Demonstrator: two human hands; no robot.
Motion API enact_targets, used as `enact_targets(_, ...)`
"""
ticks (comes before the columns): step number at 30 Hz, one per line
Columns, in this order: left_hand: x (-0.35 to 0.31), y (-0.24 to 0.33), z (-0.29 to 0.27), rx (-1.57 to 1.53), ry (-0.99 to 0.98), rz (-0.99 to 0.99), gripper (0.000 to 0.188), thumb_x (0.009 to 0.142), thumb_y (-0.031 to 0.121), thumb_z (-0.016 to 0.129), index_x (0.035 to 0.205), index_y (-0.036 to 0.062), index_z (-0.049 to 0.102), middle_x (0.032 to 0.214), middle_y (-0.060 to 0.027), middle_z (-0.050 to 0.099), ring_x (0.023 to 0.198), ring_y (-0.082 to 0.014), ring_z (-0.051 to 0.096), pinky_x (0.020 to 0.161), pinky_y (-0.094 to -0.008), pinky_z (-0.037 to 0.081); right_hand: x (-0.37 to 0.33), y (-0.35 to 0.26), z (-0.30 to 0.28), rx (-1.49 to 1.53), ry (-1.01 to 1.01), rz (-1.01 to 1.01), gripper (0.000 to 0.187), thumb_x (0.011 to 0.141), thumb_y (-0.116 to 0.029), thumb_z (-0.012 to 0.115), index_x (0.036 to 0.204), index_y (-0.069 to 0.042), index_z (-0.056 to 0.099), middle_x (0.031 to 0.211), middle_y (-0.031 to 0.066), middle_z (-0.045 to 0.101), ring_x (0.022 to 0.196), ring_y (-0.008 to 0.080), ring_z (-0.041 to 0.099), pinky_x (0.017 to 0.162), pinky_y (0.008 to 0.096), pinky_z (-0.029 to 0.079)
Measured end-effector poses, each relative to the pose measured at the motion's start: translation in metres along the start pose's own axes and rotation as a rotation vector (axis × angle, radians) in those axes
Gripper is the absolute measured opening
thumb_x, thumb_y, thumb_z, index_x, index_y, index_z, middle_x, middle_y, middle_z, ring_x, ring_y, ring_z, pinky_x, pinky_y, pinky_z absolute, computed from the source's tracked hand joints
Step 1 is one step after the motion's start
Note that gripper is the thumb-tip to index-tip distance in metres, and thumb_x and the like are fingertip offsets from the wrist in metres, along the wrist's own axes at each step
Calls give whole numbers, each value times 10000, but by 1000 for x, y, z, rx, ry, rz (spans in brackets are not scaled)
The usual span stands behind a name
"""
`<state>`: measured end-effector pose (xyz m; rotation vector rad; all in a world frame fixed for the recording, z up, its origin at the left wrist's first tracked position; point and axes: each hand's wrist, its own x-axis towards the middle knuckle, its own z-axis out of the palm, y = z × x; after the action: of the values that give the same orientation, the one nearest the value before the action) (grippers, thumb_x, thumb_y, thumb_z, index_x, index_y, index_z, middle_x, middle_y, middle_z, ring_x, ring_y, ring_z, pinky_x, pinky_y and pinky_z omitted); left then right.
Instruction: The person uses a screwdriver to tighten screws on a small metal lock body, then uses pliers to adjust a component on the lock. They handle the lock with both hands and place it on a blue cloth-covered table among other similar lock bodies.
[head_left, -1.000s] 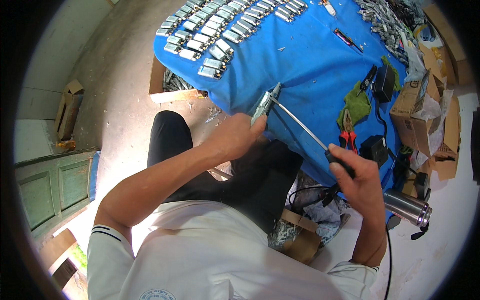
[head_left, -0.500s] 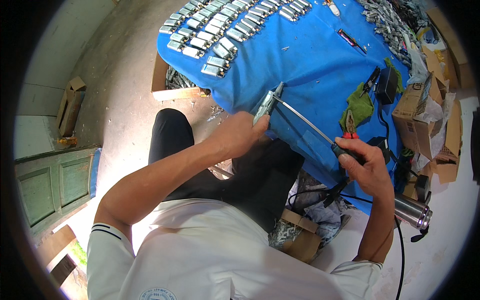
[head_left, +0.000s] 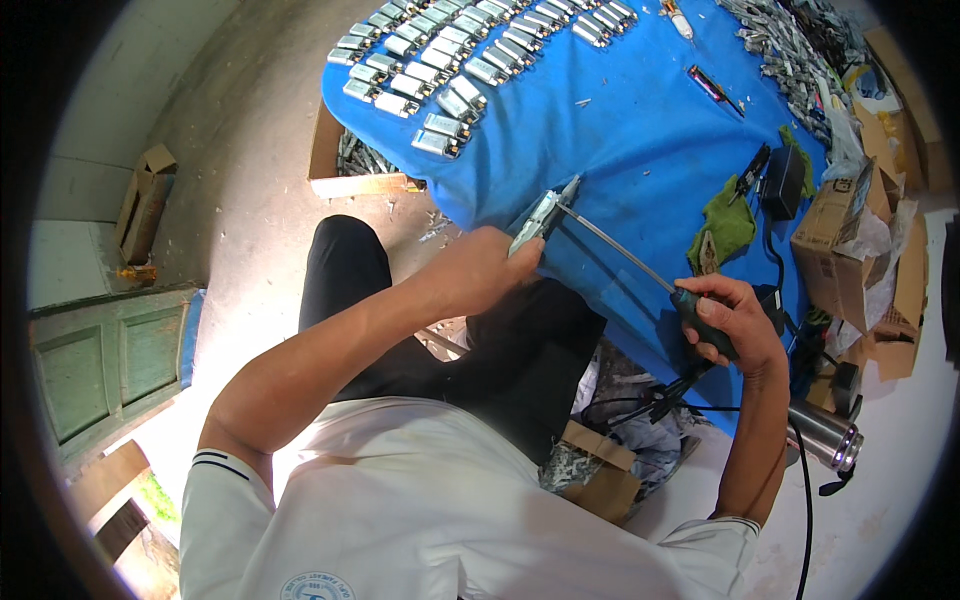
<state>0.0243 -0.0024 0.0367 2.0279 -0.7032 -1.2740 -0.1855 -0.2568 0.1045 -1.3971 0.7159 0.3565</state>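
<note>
Here the left grip (head_left: 484,268) clasps a silvery device (head_left: 537,222), the right grip (head_left: 735,322) a screwdriver (head_left: 640,264)

A narrow, elongated silver-grey piece (head_left: 535,222) with a dark pointed end sits in the left grip (head_left: 485,270), slanting away and rightward over the near edge of the blue-covered tabletop (head_left: 610,140). A screwdriver with slim metal shaft (head_left: 620,250) and thick dark handle, in the right grip (head_left: 738,318), slants leftward, tip at the piece's side; contact is unclear.
</note>
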Motion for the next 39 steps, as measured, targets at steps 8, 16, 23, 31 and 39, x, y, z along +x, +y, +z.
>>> enact_targets(8,10,-19,13,-191,15,-15,590,946,524,435,720,-8,550,655,-128,518,628,-253,512,609,-375,387,-41,25,81,-102,313,-73,355,885,-186,648,1206,-40,613,768,60,618,559,71,535,469,211,412)
enact_targets(16,-24,-28,16,-915,-289,-140,486,971,525,441,665,156,361,538,72,234,418,-55,180,387,-219,125,-45,36,97,-496,808,-420,368,885,-133,599,1235,-22,580,928,136,659,767,192,624,718,287,487)
enact_targets(23,-58,-41,22,-1016,-404,-29,498,972,548,403,668,154,386,500,66,254,420,-61,195,392,-216,151,47,20,90,-873,1064,-455,341,867,-205,610,1170,-47,609,945,175,667,893,390,619,789,463,484)
enact_targets(31,-88,-60,34,-858,-289,104,505,963,565,426,701,134,396,524,43,268,432,-69,208,406,-236,161,59,32,169,-106,705,-735,333,889,-279,662,1016,28,637,835,93,664,752,198,624,667,334,493)
enact_targets(39,-116,-73,49,-741,-305,130,511,965,559,431,731,104,454,560,31,334,464,-63,246,426,-234,169,23,50,222,321,282,-592,269,881,-269,672,945,-8,669,773,-11,611,649,47,516,543,221,390)
